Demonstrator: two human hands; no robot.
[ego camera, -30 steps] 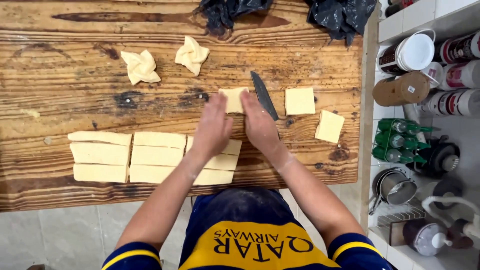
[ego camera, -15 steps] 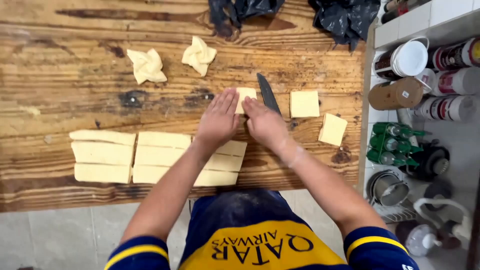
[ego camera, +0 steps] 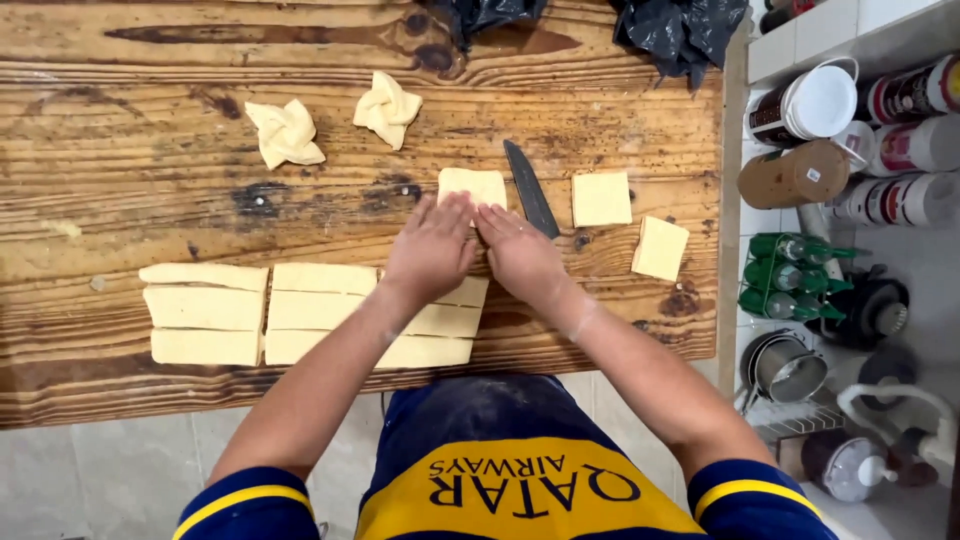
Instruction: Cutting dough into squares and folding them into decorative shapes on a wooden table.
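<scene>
My left hand (ego camera: 432, 250) and my right hand (ego camera: 520, 255) lie side by side on the wooden table (ego camera: 130, 180), fingertips touching the near edge of a pale dough square (ego camera: 472, 186). Neither hand grips anything; the fingers are flat and together. A dark-bladed knife (ego camera: 530, 200) lies on the table just right of that square, close to my right fingers. Strips of cut dough (ego camera: 250, 312) sit in rows under and left of my left wrist.
Two folded pinwheel-shaped dough pieces (ego camera: 285, 133) (ego camera: 387, 108) rest at the far left. Two more dough squares (ego camera: 601, 198) (ego camera: 660, 248) lie to the right. Black bags (ego camera: 680, 25) sit at the far edge. Shelves with cans, jars and bottles (ego camera: 850, 150) stand right of the table.
Both hands have slid forward from the dough strips toward the single square, now touching its near edge. The view has shifted slightly.
</scene>
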